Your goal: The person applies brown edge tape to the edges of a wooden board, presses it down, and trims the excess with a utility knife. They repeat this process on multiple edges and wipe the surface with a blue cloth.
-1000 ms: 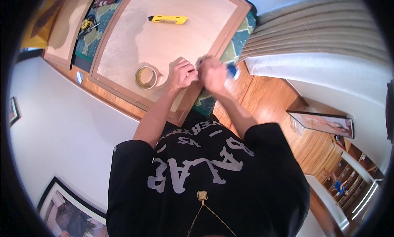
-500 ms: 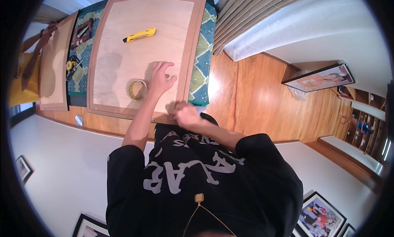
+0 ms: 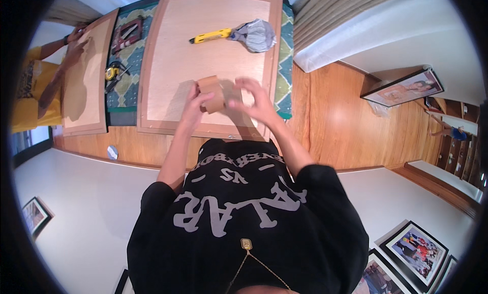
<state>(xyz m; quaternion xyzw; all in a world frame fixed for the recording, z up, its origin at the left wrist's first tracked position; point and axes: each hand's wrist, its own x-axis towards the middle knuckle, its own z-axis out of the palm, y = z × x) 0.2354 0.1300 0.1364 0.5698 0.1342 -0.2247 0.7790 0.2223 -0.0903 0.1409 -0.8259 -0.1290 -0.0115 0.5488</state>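
My left hand (image 3: 192, 107) grips a roll of brown tape (image 3: 212, 94), its thumb across the face and its fingers behind. The roll is held on edge above a large framed wooden panel (image 3: 188, 55). Just right of the roll is my right hand (image 3: 258, 105), fingers spread and curved, with nothing visible in it. Farther back on the panel lies a yellow utility knife (image 3: 212, 35) with a dark tip. A crumpled grey wad (image 3: 255, 35), cloth or plastic, touches its right end.
The panel rests on a patterned green cloth (image 3: 284, 70). A staple gun (image 3: 127, 35) and a yellow-and-black tool (image 3: 114, 71) lie to its left. Beyond them, a co-worker in yellow has hands on a second panel (image 3: 84, 98). A framed picture (image 3: 404, 88) stands on the floor at right.
My left hand has picked the tape roll up off the panel. My right hand has left the panel's near edge and opened beside the roll. The grey wad now lies by the knife.
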